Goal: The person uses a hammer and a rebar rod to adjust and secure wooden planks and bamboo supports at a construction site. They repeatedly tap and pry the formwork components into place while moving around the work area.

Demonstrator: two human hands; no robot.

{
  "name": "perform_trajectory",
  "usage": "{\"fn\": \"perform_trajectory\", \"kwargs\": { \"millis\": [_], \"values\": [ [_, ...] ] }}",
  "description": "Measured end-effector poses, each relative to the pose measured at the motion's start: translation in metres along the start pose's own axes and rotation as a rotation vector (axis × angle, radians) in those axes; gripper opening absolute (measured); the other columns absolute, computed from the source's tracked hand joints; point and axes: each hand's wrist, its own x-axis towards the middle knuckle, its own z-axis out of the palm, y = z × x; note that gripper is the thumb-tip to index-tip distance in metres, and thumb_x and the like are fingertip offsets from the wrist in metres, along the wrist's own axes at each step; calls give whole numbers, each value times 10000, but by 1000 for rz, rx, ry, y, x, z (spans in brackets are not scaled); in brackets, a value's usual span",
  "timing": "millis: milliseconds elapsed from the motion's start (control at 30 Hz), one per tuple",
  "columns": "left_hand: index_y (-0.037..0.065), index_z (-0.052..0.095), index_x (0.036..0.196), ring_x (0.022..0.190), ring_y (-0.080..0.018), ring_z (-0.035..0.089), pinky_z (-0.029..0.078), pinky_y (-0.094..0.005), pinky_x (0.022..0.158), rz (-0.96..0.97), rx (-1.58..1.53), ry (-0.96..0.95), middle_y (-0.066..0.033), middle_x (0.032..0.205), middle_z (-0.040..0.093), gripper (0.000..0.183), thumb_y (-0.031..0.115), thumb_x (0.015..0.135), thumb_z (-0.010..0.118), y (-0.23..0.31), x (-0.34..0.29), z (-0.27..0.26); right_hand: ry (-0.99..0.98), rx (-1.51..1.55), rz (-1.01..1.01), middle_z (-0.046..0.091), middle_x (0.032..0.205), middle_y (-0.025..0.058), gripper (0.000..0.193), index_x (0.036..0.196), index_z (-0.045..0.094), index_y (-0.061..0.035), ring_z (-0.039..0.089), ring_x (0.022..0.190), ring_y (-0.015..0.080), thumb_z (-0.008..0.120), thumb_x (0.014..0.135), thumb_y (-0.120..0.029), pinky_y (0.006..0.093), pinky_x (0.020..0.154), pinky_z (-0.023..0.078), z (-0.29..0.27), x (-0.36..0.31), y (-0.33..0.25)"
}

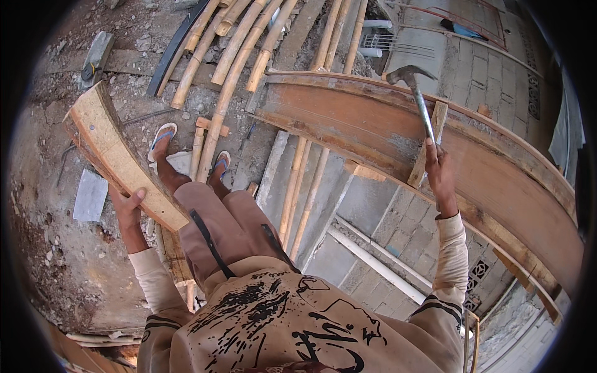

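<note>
1. Holds the hammer (420, 104) in the right hand (440, 175), with fingers wrapped around the end of the handle and the steel head pointing away over the wooden trough (348, 112). Could glance off the rim or the crosspiece (439, 118) if swung at a slant, denting wood or jarring the wrist.
2. Cannot tell from this 1 view the gap between right knuckles and crosspiece. Could scrape or pinch skin there if brought down too low.
3. Grasps the board (121, 155) in the left hand (126, 208), near its lower end, with the thumb over the face, tilted beside the left leg and well apart from the trough. Could twist loose, being long and top-heavy in a 1-handed hold.
4. Could then fall toward the toes, bare but for the straps of 2 sandals (154, 148).
5. Leaves 0 hands spare for balance. Could stumble on the stony ground (134, 127) or turn an ankle by stepping onto the bamboo poles (224, 105) just beside the feet.
6. Could shake the trough with a hard blow, if propped only on the slim lower poles (292, 193); cannot judge how firmly from here.
</note>
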Motion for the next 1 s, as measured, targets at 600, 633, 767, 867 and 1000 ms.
{"fn": "perform_trajectory", "kwargs": {
  "millis": [600, 633, 767, 867, 1000],
  "values": [
    [-38, 393, 1405, 1109, -245, 609, 510, -375, 953, 15, 47, -29, -123, 1217, 578, 1039, 361, 601, 917, 6, 3, -5, -220, -342, -125, 648, 778, 301, 528, 976, 666, 37, 661, 801, 499, 515, 1038, -465, 530, 713, 508, 142, -87, 118],
    [-39, 396, 1403, 1107, -246, 610, 510, -376, 951, 10, 58, -52, -123, 1218, 578, 1034, 359, 601, 915, 5, 2, -6, -315, -315, -188, 642, 737, 258, 514, 993, 649, 22, 663, 744, 465, 526, 1035, -475, 510, 683, 508, 138, -99, 123],
    [-40, 444, 1359, 1071, -246, 621, 516, -381, 935, 13, 79, -130, -118, 1181, 597, 967, 356, 607, 905, 27, 7, 15, -551, 345, 5, 568, 636, 138, 517, 999, 595, -21, 621, 608, 300, 543, 1021, -535, 427, 612, 508, 146, -121, 97],
    [-43, 471, 1334, 1041, -235, 632, 518, -376, 928, 0, 108, -196, -111, 1142, 618, 923, 338, 611, 902, 29, 14, 42, -609, 716, 210, 496, 604, 108, 524, 971, 579, -38, 572, 598, 214, 549, 1013, -559, 388, 581, 476, 179, -152, 82],
    [-42, 515, 1308, 990, -217, 661, 538, -357, 894, -23, 86, -413, -100, 1113, 657, 858, 282, 617, 907, 47, 13, 132, -292, 841, 229, 541, 605, 135, 535, 923, 626, -44, 603, 601, 251, 600, 970, -576, 404, 591, 471, 277, -182, 99]
  ]
}}
